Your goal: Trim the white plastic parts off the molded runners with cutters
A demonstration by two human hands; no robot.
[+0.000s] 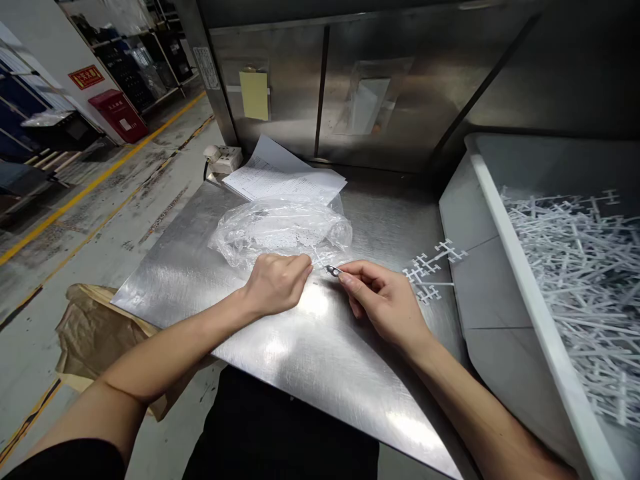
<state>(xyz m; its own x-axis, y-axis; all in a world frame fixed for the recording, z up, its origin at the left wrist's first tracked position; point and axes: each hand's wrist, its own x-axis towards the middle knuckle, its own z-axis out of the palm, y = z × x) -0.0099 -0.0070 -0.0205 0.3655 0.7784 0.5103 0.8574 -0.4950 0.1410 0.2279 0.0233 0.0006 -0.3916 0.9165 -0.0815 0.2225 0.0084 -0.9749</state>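
My left hand, closed with its fingers pinched, grips one end of a white branched plastic sprue in front of the clear plastic bag. My right hand is closed around a small dark metal tool that looks like nippers; most of it is hidden in the fingers. The tool's tip meets the sprue close to my left fingertips. Small white parts show in the crumpled clear plastic bag just beyond both hands. More white sprues lie on the metal table to the right of my right hand.
A large grey bin full of white sprues stands at the right. Printed papers and a power strip lie at the back of the metal table. A brown bag sits below the table's left edge.
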